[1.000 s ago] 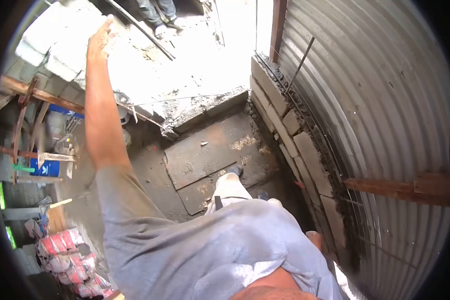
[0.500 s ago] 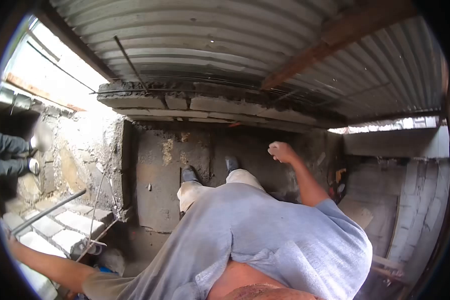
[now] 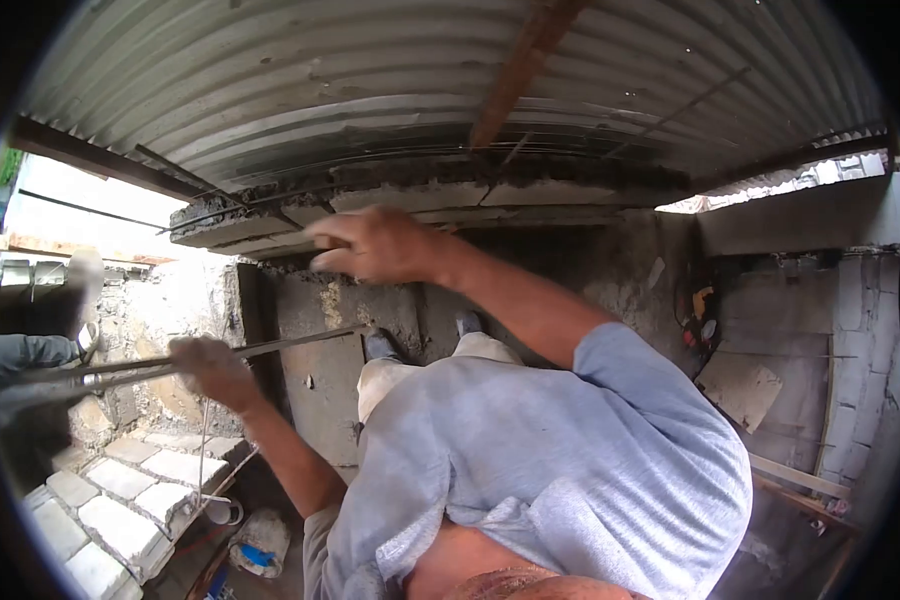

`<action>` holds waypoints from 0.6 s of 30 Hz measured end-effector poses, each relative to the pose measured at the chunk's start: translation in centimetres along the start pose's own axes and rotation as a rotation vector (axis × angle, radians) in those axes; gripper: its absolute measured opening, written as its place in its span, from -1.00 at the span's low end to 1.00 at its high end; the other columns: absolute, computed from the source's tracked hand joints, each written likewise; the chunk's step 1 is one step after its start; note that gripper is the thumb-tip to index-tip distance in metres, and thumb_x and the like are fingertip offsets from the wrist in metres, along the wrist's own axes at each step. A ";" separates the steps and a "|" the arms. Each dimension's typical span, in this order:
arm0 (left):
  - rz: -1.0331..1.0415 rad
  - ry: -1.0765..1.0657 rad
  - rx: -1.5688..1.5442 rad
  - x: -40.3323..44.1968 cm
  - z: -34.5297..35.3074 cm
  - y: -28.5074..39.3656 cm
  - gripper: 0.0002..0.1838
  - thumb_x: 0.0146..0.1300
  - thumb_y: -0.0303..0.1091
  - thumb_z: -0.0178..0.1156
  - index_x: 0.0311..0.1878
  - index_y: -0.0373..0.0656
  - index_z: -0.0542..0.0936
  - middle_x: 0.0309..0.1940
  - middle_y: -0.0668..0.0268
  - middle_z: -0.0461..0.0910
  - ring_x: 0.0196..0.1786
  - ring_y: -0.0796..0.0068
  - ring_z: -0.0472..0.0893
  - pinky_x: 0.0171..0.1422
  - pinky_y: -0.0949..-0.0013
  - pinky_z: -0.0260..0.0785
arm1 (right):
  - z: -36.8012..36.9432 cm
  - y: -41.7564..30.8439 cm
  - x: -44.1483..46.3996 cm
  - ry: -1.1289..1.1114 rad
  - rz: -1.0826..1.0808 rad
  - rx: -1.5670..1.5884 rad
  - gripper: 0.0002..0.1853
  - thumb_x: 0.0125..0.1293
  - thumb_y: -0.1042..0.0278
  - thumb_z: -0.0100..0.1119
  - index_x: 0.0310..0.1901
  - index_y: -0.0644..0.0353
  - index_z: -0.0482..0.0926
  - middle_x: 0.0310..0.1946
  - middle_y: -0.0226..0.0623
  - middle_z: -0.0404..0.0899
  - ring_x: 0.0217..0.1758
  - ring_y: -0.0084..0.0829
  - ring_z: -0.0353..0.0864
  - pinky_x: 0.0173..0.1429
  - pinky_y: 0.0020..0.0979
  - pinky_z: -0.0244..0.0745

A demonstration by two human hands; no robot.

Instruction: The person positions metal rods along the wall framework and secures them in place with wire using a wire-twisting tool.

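Note:
My left hand [image 3: 213, 372] is closed around long thin metal bars [image 3: 305, 341], which look like rebar. They stretch from the left edge of view to just above my shoes. In front of my body, my right hand [image 3: 378, 246] is raised with fingers apart and slightly bent, holding nothing I can see. It appears in front of the block wall [image 3: 440, 200]; whether it touches the wall I cannot tell. A thin rod [image 3: 204, 440] slants below my left hand, close to the stacked light blocks [image 3: 120, 520].
A corrugated metal sheet [image 3: 350, 90] with a wooden beam [image 3: 520, 70] rises beyond the wall. Another person's trousered leg [image 3: 30, 352] shows at far left. At lower left sits a whitish container [image 3: 260, 540] with something blue. A flat board [image 3: 740, 390] lies at right.
My left hand has come inward and up from the lower left, bringing the bars across. My right hand has reached leftward and its fingers have spread. The view has shifted slightly.

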State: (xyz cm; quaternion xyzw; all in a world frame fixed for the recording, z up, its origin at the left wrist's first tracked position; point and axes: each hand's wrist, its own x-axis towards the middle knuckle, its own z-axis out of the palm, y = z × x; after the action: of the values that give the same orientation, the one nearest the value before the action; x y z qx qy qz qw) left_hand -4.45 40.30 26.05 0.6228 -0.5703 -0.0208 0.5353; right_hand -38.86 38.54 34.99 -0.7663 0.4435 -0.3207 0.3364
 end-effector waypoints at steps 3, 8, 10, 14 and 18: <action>-0.574 0.083 -0.465 -2.9 5.2 9.1 -0.59 0.48 -0.01 0.16 -0.07 -0.25 0.54 -0.34 0.38 0.45 -0.35 0.58 0.48 -0.32 0.40 0.46 | 1.6 -2.5 2.4 0.156 -0.241 0.088 -0.08 0.24 -0.27 0.32 0.34 0.40 0.32 -0.10 0.07 0.68 -0.11 -0.13 0.71 -0.01 -0.16 0.61; -0.396 -0.420 -0.650 -10.9 12.1 9.3 -0.53 0.49 -0.16 0.10 0.31 -0.24 0.37 0.15 0.22 0.48 0.20 0.44 0.49 0.30 0.32 0.41 | 1.7 -6.8 2.3 0.324 -0.273 0.389 -0.21 0.26 -0.16 0.36 0.26 0.39 0.39 -0.26 -0.04 0.62 -0.19 -0.16 0.67 -0.02 -0.17 0.60; -0.341 -0.428 -0.630 -14.2 14.6 8.1 -0.50 0.49 -0.18 0.10 0.37 -0.23 0.33 0.23 0.21 0.45 0.28 0.46 0.45 0.35 0.34 0.37 | 1.6 -5.2 1.6 0.341 -0.027 0.464 -0.40 0.35 -0.09 0.30 0.11 0.33 0.46 -0.40 -0.13 0.58 -0.26 -0.25 0.66 -0.07 -0.18 0.58; -0.224 -0.901 -0.576 -13.3 16.7 11.4 -0.47 0.46 -0.27 0.12 0.39 -0.27 0.31 0.25 0.16 0.49 0.29 0.40 0.49 0.36 0.28 0.34 | 0.4 0.8 -1.9 0.386 0.175 0.306 -0.57 0.48 -0.04 0.13 -0.23 0.27 0.56 -0.58 -0.27 0.51 -0.38 -0.37 0.60 -0.19 -0.27 0.49; -0.208 -1.345 -0.502 -10.3 15.6 16.1 -0.51 0.33 -0.35 0.25 0.27 -0.35 0.43 0.16 0.10 0.59 0.20 0.29 0.59 0.30 0.21 0.38 | 2.8 8.5 -5.6 0.538 0.193 0.372 -0.59 0.48 -0.04 0.08 -0.20 0.22 0.61 -0.44 -0.14 0.62 -0.36 -0.11 0.61 -0.15 -0.16 0.48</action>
State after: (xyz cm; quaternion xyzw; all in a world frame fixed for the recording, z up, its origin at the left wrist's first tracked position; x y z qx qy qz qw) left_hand -29.05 41.35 24.50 0.3845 -0.6920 -0.5804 0.1908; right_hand -42.88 41.00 25.55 -0.5343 0.5207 -0.5536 0.3700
